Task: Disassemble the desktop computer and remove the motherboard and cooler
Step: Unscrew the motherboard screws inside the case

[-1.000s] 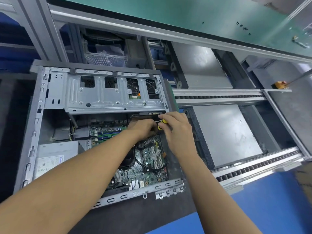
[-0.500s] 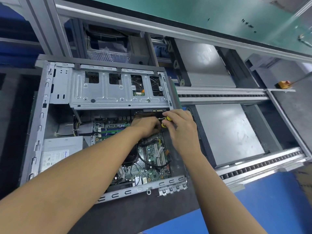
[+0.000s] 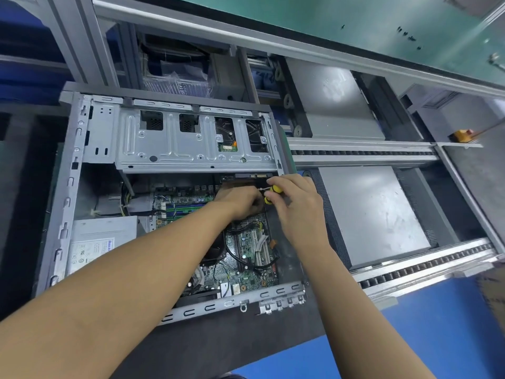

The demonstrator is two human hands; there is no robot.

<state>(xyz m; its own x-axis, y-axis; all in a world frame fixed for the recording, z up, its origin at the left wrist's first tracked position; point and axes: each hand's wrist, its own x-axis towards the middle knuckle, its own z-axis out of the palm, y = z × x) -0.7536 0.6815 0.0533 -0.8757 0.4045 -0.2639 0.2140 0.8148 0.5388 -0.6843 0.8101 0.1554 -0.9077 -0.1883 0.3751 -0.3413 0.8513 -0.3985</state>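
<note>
On the dark grey worktop (image 3: 246, 343) lies an open grey steel computer case (image 3: 68, 192), its inside facing up. A green motherboard (image 3: 246, 280) sits on the case floor, in the right half. A black round cooler fan (image 3: 216, 251) stands on the board towards its left side, and the left forearm crosses over much of it. A silver stamped-metal drive cage (image 3: 169, 149) spans the far part of the case. A grey power supply box with a white label (image 3: 93, 242) fills the near left corner.

Both hands meet at the far edge of the motherboard, just below the drive cage. The right hand (image 3: 297, 214) pinches a yellow-and-black screwdriver (image 3: 274, 189) between thumb and fingertips, the handle tilted towards the left hand. The left hand (image 3: 240, 201) rests knuckles-up over the board with its fingers curled under, right beside the tool's shaft. Whether it grasps anything I cannot tell, since the knuckles hide the fingertips.

Right of the case run two aluminium conveyor rails with black rollers (image 3: 355, 155), and a flat grey metal plate (image 3: 377, 214) lies between them. A small yellow object (image 3: 461, 135) sits near the far right end of the far rail. A green surface (image 3: 328, 15) runs across the top of the view, and blue floor (image 3: 451, 337) shows at the near right.
</note>
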